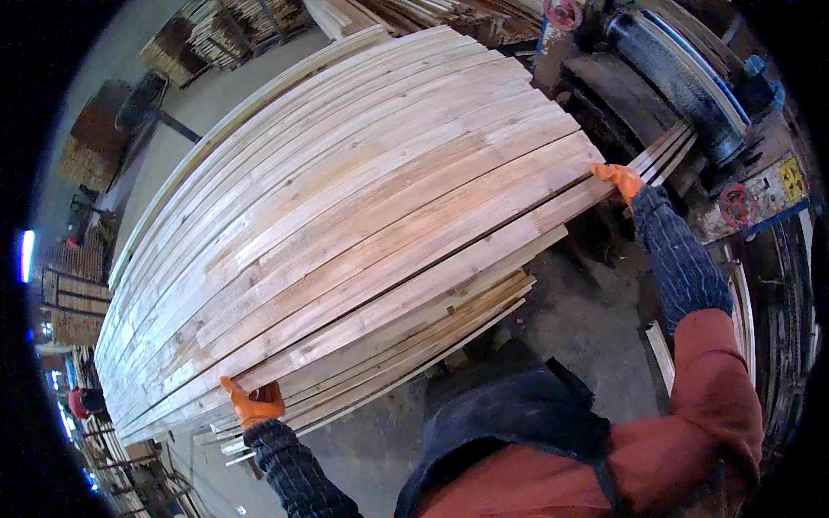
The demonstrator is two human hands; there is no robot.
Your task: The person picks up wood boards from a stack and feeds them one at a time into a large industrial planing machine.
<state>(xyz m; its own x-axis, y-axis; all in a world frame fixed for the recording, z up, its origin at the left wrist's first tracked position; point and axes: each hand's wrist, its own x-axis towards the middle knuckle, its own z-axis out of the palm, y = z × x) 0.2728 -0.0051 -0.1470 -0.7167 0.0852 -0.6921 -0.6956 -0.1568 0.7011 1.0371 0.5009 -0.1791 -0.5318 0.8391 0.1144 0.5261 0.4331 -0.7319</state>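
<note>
A wide stack of long, pale wooden boards spreads out in front of me. Its nearest board is separated from the one behind by a dark gap. My left hand, in an orange glove, is closed around this board's front edge toward the left, thumb on top and the other fingers partly hidden below. Farther right, my right hand, also in an orange glove, grips the same board near its right end. Beside that hand, several narrow wood strips reach toward a machine.
The machine at the right has a large dark roller and a red handwheel. More boards lie lower, under the stack's near side. Piles of lumber stand at the back left. Loose boards stand beside my right arm.
</note>
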